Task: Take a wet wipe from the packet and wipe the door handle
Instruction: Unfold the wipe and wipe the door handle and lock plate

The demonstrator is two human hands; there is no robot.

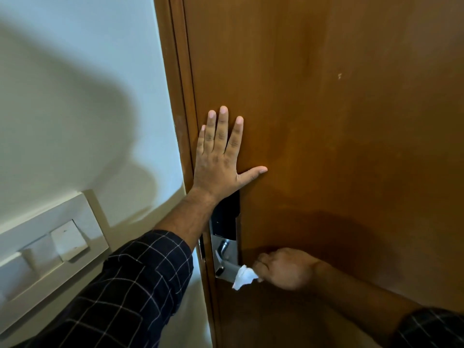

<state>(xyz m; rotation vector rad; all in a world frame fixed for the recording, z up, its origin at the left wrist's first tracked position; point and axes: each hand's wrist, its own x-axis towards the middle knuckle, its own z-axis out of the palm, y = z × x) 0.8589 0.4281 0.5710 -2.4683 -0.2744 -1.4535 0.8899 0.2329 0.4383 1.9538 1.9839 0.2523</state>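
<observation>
Gripping wet wipe (243,277) against door handle (227,267), right fingers (261,266) curled; left hand (221,162) flat, open.

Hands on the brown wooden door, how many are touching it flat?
1. The left hand lies flat above the lock; the right hand grips a white wet wipe at the silver handle.

Smooth brown wood door (326,121), faint sheen. Brushed metal handle (229,267) and plate (232,249). Soft white wipe (243,277). Checked cloth sleeve (140,280).
</observation>
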